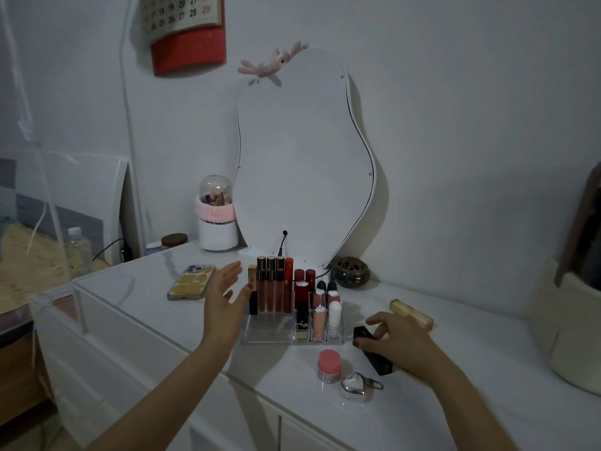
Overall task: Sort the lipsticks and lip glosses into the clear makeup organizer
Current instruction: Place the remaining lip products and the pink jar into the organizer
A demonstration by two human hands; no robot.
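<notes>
The clear makeup organizer stands on the white dresser top in front of the mirror. Several lip glosses and lipsticks stand upright in its back and right compartments. My left hand hovers open just left of the organizer, fingers spread, holding nothing. My right hand rests to the right of the organizer, its fingers closed around a black lipstick tube that lies on the dresser top. A gold lip gloss tube lies on its side beyond my right hand.
A pink-lidded jar and a heart-shaped silver keychain lie near the front edge. A phone lies left of the organizer, and a round bronze burner sits behind it. A wavy mirror and a brush holder stand at the back.
</notes>
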